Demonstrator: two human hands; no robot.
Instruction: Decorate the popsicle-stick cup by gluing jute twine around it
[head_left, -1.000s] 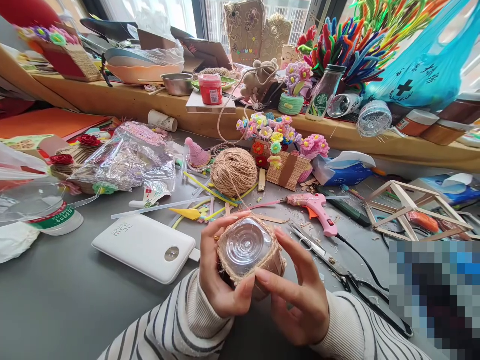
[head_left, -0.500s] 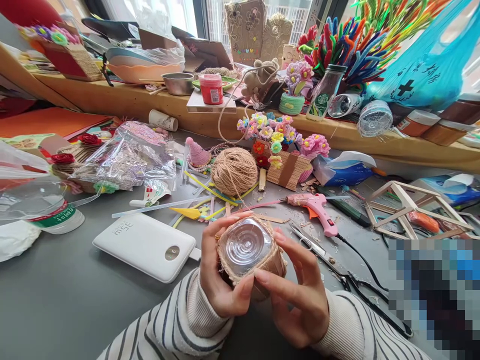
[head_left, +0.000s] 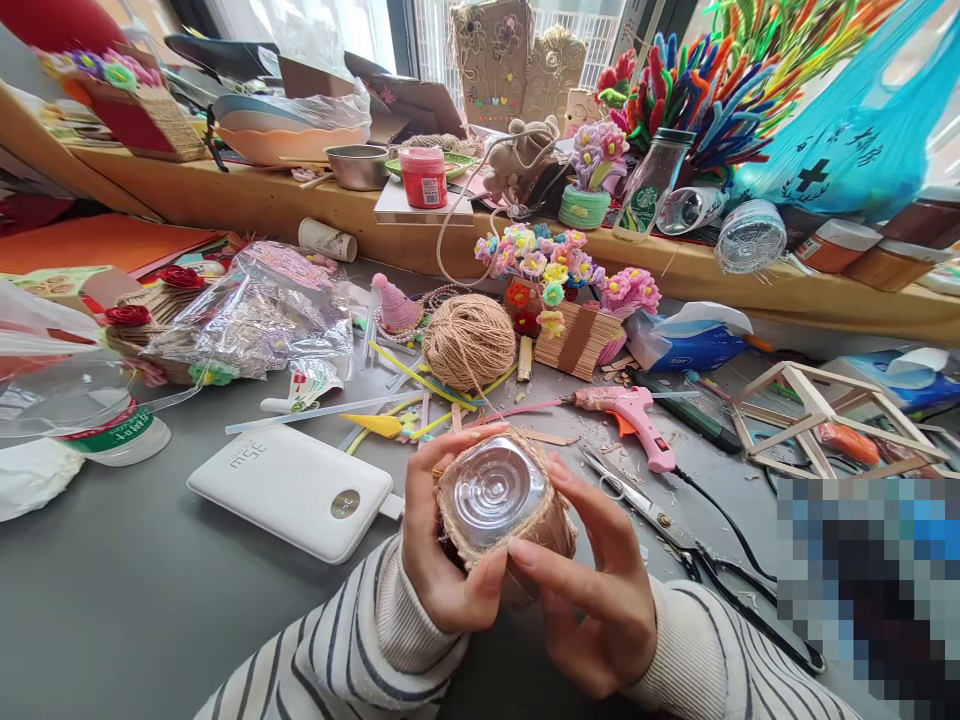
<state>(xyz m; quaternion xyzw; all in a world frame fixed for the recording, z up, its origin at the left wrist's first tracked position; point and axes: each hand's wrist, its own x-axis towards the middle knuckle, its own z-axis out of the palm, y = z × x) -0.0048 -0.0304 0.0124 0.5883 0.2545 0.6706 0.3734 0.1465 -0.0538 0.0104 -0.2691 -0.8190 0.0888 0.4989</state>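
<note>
Twine (head_left: 529, 524) rings the clear, upturned end of the container (head_left: 495, 485), which the left hand (head_left: 433, 560) and right hand (head_left: 604, 582) clamp from opposite sides over the bench (head_left: 97, 620), probably so that edge faces the eyes.

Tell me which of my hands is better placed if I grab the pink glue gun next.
Probably your right hand: it is nearer the glue gun, whose handle points toward that side. Your left hand cups the twine-edged container, so it could likely hold that alone.
</note>
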